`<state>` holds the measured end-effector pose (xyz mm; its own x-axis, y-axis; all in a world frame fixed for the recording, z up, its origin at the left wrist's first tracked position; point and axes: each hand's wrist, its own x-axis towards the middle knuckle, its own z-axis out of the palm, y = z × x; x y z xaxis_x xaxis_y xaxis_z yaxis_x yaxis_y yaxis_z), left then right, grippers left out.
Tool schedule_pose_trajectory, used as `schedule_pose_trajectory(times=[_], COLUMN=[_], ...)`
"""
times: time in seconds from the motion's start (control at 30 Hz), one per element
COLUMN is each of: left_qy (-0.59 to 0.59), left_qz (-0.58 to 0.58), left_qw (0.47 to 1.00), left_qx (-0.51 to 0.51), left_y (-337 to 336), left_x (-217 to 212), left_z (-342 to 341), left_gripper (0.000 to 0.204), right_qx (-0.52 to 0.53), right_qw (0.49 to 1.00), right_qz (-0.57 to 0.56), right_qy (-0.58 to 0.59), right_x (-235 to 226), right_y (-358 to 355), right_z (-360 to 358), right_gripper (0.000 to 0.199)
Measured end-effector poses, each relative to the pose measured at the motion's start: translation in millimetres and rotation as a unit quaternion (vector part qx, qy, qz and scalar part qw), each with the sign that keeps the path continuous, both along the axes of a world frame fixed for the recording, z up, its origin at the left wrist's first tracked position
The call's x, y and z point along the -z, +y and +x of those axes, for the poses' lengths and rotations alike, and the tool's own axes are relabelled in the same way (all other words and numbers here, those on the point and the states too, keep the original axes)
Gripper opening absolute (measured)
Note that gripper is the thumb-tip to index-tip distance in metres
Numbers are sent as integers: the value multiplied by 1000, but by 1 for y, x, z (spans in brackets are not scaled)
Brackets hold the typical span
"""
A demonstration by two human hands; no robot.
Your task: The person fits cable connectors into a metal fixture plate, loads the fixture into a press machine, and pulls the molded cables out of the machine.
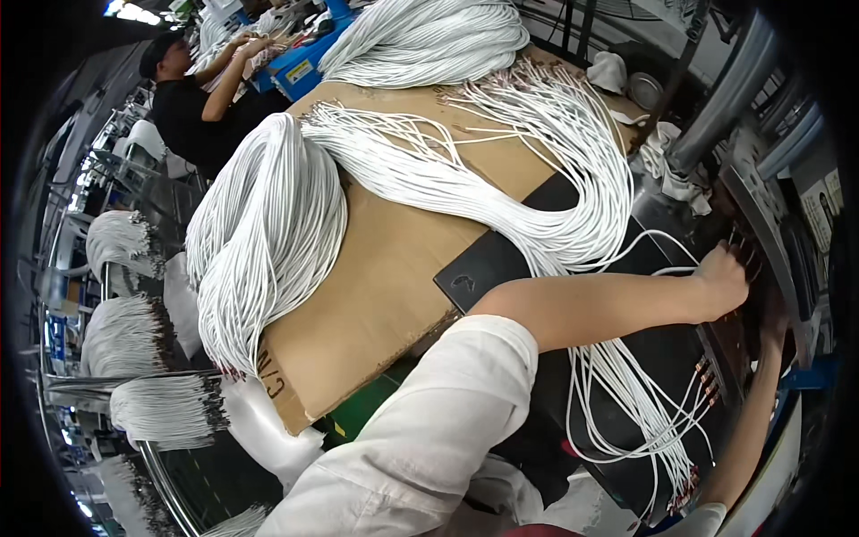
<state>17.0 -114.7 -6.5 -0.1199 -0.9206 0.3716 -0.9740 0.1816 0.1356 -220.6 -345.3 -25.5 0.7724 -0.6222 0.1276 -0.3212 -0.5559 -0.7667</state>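
Observation:
My left hand (721, 285) is at the right side, its fingers closed round the end of a white cable (658, 234) that loops over from the bundle. My right hand (773, 315) is just beyond it, in shadow beside a dark metal machine part (744, 255); its fingers are hidden. A thick bundle of white cables (586, 201) curves over the work surface behind my left forearm. Nearer to me, loose white cables (617, 394) fan out on a black surface, with copper-coloured ends (707, 380) at the right.
A cardboard sheet (394, 268) carries more cable coils, one coil (268, 224) hanging over its left edge and another (429, 40) at the back. Cable bunches (170, 412) hang on a metal rack at left. A co-worker (183, 107) handles wires by a blue bin (297, 73). Grey pipes (729, 94) stand at upper right.

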Motion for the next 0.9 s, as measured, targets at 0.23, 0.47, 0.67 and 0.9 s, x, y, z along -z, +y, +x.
schedule_pose_trajectory(times=[0.23, 0.47, 0.67, 0.9], left_qy=[58, 86, 111, 133], left_qz=[-205, -80, -187, -109], left_qw=[960, 908, 973, 979], left_qx=[182, -403, -80, 107], left_y=[102, 157, 191, 177], left_x=[-47, -57, -61, -50], left_z=[8, 243, 126, 34], left_gripper=[16, 47, 28, 26], right_qx=[168, 197, 105, -8], right_qw=[947, 933, 966, 996], right_qz=[-198, -296, -214, -66], right_qy=[189, 56, 94, 63], right_x=[-1, -61, -61, -112], right_y=[20, 210, 212, 244], right_z=[-19, -6, 56, 33], right_gripper=[42, 14, 20, 22])
